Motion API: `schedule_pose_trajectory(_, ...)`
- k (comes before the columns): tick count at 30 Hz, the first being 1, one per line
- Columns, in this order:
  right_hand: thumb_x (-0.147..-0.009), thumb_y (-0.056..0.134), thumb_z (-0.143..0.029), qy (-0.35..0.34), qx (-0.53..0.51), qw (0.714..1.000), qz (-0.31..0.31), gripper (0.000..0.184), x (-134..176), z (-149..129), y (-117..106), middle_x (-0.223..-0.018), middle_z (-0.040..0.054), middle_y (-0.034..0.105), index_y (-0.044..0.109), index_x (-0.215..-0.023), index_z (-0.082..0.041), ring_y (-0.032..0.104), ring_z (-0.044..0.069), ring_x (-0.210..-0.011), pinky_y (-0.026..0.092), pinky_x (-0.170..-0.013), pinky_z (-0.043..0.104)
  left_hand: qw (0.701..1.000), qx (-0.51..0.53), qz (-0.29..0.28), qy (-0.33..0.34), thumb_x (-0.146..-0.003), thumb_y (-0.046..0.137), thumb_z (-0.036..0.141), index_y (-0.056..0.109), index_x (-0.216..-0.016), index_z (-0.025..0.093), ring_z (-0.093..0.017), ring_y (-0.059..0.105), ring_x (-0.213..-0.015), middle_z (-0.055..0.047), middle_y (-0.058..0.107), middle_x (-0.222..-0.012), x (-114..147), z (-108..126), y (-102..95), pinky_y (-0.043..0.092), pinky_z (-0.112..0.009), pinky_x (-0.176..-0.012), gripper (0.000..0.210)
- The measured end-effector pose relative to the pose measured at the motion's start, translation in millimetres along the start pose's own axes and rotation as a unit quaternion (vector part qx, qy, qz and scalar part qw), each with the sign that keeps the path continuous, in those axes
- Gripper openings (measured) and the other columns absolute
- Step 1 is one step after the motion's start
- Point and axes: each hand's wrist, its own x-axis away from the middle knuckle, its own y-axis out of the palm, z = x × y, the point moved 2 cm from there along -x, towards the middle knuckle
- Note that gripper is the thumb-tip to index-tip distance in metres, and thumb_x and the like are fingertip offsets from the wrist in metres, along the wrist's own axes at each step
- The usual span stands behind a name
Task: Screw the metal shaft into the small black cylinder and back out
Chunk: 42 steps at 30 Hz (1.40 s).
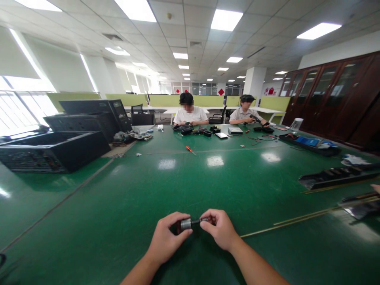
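Between my hands is a small silver metal cylinder [186, 224] with a thin dark shaft [196, 221] reaching out of its right side. My left hand [169, 236] is closed round the cylinder, thumb below and fingers above. My right hand [218, 229] pinches a small dark piece at the shaft's far end. The fingers cover most of that piece, so its kind cannot be made out. Both hands are just above the near part of the green table [133, 206].
An orange screwdriver [190, 150] lies mid-table. Black computer cases [53, 152] stand at the left. Black trays [335, 176] and yellowish strips lie at the right. Two people sit across, behind a row of small black parts [208, 133]. Another person's hand shows at the right edge.
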Motion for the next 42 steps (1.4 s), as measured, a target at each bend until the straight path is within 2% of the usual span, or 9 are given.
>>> schedule_pose_trajectory(16,-0.073,0.066,-0.019,0.012,-0.024,1.0,0.009,0.01,-3.0,1.4,1.8,-0.059,-0.003,0.053,0.069,-0.079,-0.012,0.045,0.01,-0.053,0.034,-0.05,0.021,1.0,-0.01,0.002,0.001,-0.073,0.074,0.031,0.072,-0.096,0.023,-0.021,0.068,-0.083,-0.004,0.073,-0.09,-0.6,-1.7,-1.7,0.054,-0.031,-0.076,0.025)
schedule_pose_trajectory(42,-0.072,0.065,-0.02,0.007,-0.044,0.999,0.024,0.012,-3.5,1.2,-2.3,-0.059,-0.0019,0.054,0.07,-0.081,-0.013,0.048,0.011,-0.054,0.036,-0.051,0.023,1.0,-0.005,0.01,-0.001,-0.073,0.074,0.031,0.071,-0.095,0.023,-0.02,0.067,-0.082,-0.003,0.073,-0.089,-0.5,0.3,-1.8,0.052,-0.03,-0.076,0.024)
